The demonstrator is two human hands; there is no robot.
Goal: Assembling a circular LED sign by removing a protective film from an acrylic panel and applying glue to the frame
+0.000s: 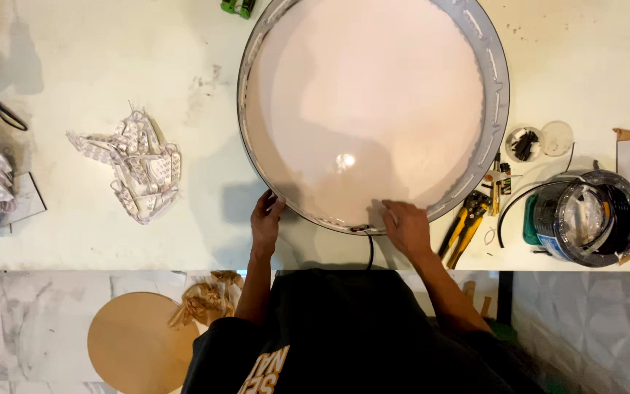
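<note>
Both hands rest flat and open on the big round sign box [373, 109]: left hand [266, 221], right hand [405, 228].

White table [111, 241] w/ round tray [501, 80], LED strips [136, 164], pliers [464, 222], cable spool [588, 215].

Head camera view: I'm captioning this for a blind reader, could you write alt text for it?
Seen from above, a person's left hand and right hand rest on the near rim of a large round shallow drum with a white inside, on a white table. Yellow-handled pliers and a coil of black cable lie to its right, a tangle of white strips to its left.
</note>
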